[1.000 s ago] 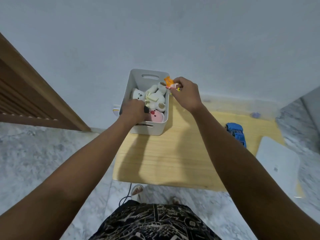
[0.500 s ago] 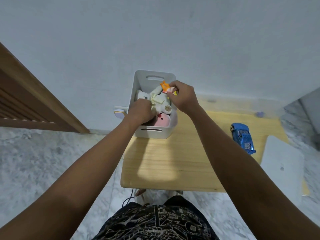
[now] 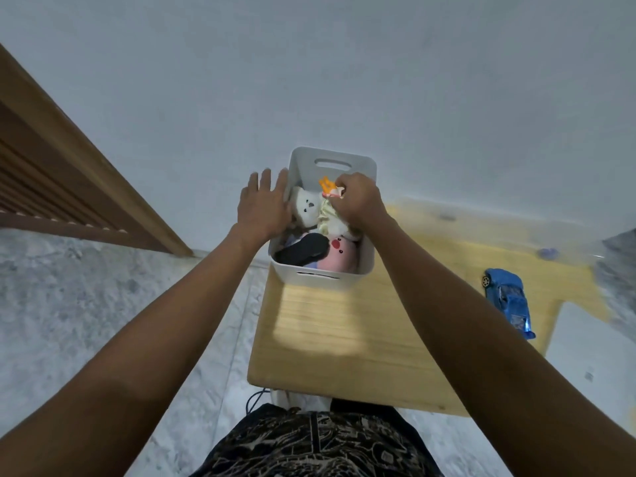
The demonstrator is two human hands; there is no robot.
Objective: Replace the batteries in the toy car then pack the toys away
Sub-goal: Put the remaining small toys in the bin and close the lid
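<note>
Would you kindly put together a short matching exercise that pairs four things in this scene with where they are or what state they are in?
Things:
1. blue toy car
2. pink plush
3. left hand
4. right hand

States:
A. inside the white bin, near its front wall
B. fingers spread, at the bin's left rim
C. on the wooden table, outside the bin
D. curled around a small orange toy

Pairs: 1-C, 2-A, 3-B, 4-D
</note>
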